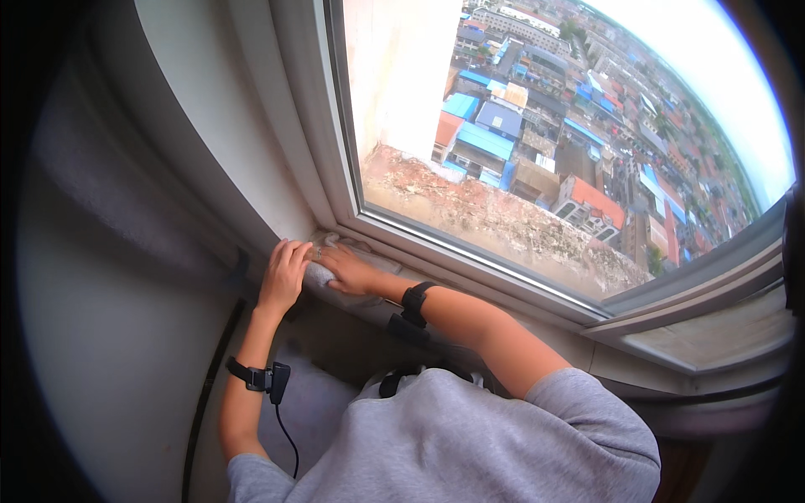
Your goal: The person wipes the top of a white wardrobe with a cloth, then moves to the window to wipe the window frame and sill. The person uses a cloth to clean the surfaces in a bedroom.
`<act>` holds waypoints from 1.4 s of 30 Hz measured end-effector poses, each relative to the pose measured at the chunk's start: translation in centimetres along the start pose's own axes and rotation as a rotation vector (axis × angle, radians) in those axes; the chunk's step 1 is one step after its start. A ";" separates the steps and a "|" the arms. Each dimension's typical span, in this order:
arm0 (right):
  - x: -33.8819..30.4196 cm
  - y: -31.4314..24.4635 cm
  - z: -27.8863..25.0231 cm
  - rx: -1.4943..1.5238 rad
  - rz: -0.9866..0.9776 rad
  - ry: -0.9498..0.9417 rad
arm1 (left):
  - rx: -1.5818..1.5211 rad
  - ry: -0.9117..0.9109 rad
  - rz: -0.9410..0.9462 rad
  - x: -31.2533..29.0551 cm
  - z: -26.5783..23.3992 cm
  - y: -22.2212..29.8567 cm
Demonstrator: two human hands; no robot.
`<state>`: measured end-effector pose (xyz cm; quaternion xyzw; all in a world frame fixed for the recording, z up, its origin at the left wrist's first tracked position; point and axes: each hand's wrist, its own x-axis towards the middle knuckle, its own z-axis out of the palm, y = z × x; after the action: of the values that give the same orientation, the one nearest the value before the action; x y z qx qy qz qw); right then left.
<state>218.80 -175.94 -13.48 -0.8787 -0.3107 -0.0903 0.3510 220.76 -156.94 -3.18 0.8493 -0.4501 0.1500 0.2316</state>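
Note:
My right hand presses flat on a grey-white cloth that lies on the window sill, in the corner where the frame meets the wall. My left hand rests on the front edge of the sill right beside the cloth, fingers curled over the edge and touching the cloth's left end. Both wrists carry black straps; the left one has a small black device with a cable hanging down. Part of the cloth is hidden under my right hand.
A large window pane looks down on roofs far below and a weathered outer ledge. A white frame rises at the left. A second sash juts in at the right. A grey wall fills the left.

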 end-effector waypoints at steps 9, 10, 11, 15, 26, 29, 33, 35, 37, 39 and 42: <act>-10.4 -4.0 -5.3 0.140 0.131 -0.048 | -0.053 -0.084 0.039 1.5 4.6 -1.0; -12.3 -4.7 -6.0 0.136 0.165 -0.035 | -0.025 -0.081 0.048 1.3 5.3 -1.4; -13.8 -5.3 -6.7 0.153 0.202 -0.049 | 0.008 -0.079 0.057 1.2 6.0 -1.7; -17.1 -6.8 -7.9 0.144 0.277 -0.061 | -0.001 -0.109 0.069 0.5 7.7 -3.5; -11.2 -3.7 -6.4 0.161 0.192 -0.106 | 0.114 -0.053 0.054 1.0 8.7 -3.0; -9.7 -2.9 -5.7 0.193 0.175 -0.083 | 0.171 -0.034 0.043 1.3 8.8 -2.7; -10.9 -3.0 -5.9 0.204 0.159 -0.040 | 0.199 -0.023 0.026 1.5 9.2 -2.4; -12.9 -3.8 -6.6 0.232 0.171 -0.039 | 0.206 -0.031 0.017 1.6 9.2 -2.4; -15.9 -4.6 -8.2 0.248 0.202 -0.035 | 0.203 -0.034 0.006 1.7 9.2 -2.3; -18.1 -5.2 -9.4 0.261 0.215 -0.029 | 0.194 -0.022 0.007 1.7 9.4 -2.2; -18.8 -5.6 -9.8 0.215 0.260 -0.048 | 0.181 0.007 0.021 1.6 9.7 -1.9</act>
<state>201.06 -188.48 -10.21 -0.8709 -0.2106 0.0105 0.4440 223.69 -162.25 -11.18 0.8615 -0.4427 0.1954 0.1540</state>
